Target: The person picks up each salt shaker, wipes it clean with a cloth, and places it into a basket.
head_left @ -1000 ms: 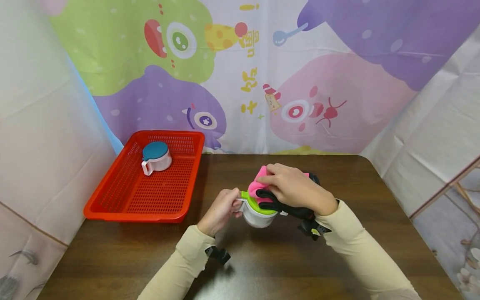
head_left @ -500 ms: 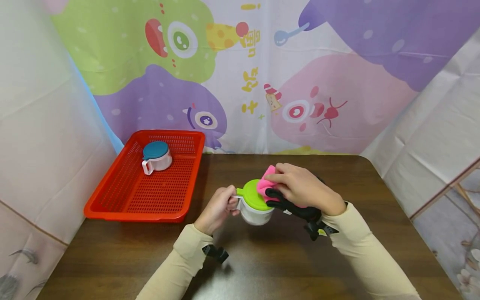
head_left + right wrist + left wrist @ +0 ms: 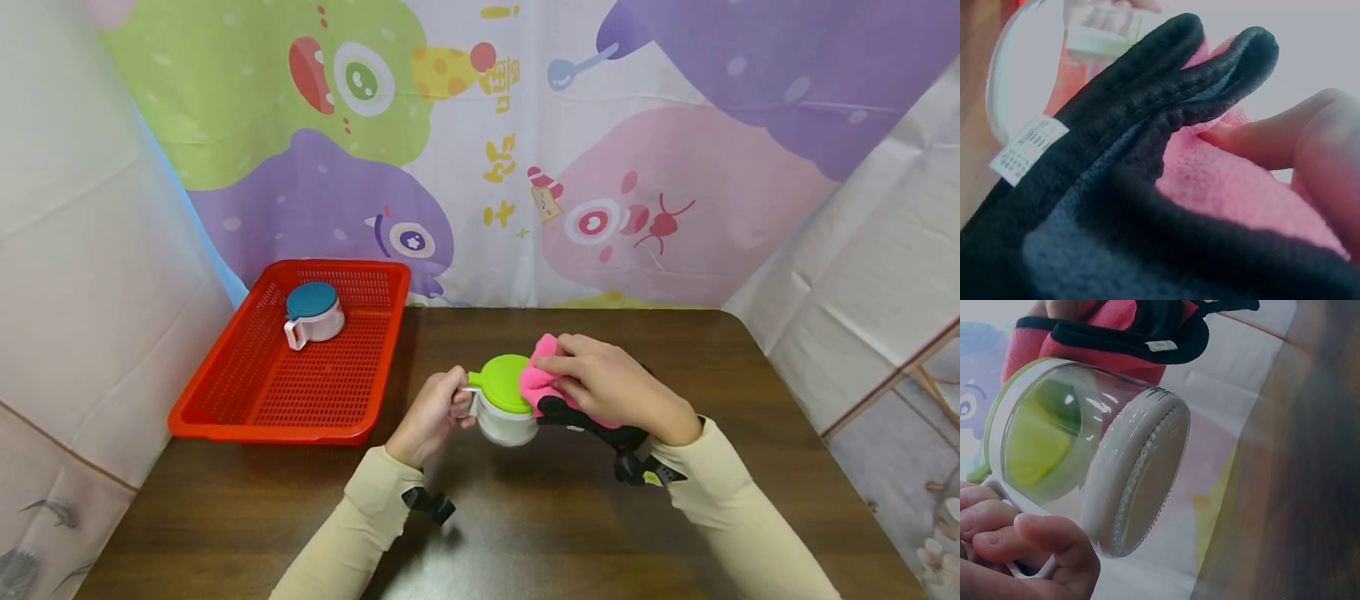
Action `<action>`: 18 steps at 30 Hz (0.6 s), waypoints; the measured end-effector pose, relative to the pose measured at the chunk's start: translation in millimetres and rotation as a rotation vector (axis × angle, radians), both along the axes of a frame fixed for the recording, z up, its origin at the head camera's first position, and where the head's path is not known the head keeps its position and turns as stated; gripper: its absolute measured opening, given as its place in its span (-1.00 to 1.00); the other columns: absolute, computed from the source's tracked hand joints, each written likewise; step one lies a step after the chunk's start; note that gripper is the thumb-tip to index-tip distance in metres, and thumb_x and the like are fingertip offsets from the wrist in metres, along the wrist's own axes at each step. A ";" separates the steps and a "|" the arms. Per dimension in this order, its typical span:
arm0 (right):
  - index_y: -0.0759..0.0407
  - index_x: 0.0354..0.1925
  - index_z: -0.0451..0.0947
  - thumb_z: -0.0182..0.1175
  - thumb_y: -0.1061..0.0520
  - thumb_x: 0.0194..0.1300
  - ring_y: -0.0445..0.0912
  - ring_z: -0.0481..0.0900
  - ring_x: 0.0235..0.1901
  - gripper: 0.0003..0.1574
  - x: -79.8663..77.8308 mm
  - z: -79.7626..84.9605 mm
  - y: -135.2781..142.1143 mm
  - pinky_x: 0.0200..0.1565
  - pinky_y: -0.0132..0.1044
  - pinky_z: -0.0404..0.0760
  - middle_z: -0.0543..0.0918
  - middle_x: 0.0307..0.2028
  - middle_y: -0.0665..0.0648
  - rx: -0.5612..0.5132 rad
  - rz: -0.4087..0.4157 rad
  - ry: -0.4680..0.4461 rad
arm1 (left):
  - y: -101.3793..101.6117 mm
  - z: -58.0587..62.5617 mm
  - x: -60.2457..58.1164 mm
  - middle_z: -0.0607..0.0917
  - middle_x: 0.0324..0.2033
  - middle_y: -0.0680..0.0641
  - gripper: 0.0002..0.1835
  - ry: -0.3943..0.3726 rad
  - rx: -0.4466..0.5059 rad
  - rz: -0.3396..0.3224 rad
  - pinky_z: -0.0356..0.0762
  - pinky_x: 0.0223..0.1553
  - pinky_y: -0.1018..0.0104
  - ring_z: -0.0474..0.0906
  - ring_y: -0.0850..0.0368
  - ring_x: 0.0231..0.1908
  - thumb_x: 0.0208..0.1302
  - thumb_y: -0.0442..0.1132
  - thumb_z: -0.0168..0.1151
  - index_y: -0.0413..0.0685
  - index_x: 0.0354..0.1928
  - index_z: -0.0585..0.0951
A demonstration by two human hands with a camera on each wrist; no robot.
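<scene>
My left hand (image 3: 435, 412) grips the white handle of a clear seasoning jar (image 3: 507, 425) with a flat lime-green lid (image 3: 504, 383). In the left wrist view the jar (image 3: 1104, 450) is tilted, its white ribbed base facing the camera, and the fingers (image 3: 1054, 534) curl round the handle. My right hand (image 3: 615, 383) holds a bunched pink cloth (image 3: 542, 379) with black edging against the right side of the lid and jar. Close up in the right wrist view, the cloth (image 3: 1229, 181) shows a white label and covers much of the jar. The jar is held above the table.
A red plastic basket (image 3: 367, 429) stands at the left of the brown wooden table (image 3: 570, 533). Inside it sits another jar with a blue lid (image 3: 311, 298) and a white handle. A cartoon-printed curtain (image 3: 495, 275) hangs behind the table.
My right hand with the cloth has moved right across the lid, from covering much of it to its right edge. The jar and left hand have shifted slightly left and up in view.
</scene>
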State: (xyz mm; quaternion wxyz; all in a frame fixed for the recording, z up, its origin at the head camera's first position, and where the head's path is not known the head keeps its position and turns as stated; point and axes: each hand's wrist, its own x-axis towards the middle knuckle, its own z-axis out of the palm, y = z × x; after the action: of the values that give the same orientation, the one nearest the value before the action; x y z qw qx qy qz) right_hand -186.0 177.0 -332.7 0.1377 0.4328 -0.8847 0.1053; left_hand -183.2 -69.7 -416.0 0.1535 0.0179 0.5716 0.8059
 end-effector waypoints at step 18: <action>0.02 -0.13 0.70 0.38 0.18 0.10 -0.12 0.41 -0.37 -0.70 14.8 -1.5 -17.4 -0.31 -0.31 0.48 0.51 -0.35 0.04 0.004 0.107 0.100 | 13.2 -3.2 1.4 0.16 -0.79 0.12 -0.66 0.003 -0.035 0.041 0.20 -0.57 0.37 0.04 0.23 -0.71 0.17 -0.30 -0.17 -0.02 -0.76 0.16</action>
State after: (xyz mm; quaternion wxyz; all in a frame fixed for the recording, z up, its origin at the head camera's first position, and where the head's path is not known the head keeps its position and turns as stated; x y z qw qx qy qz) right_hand -171.2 159.6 -334.2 0.1749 0.4845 -0.8525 0.0891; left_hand -181.8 -56.5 -419.2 0.1363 0.0047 0.5859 0.7988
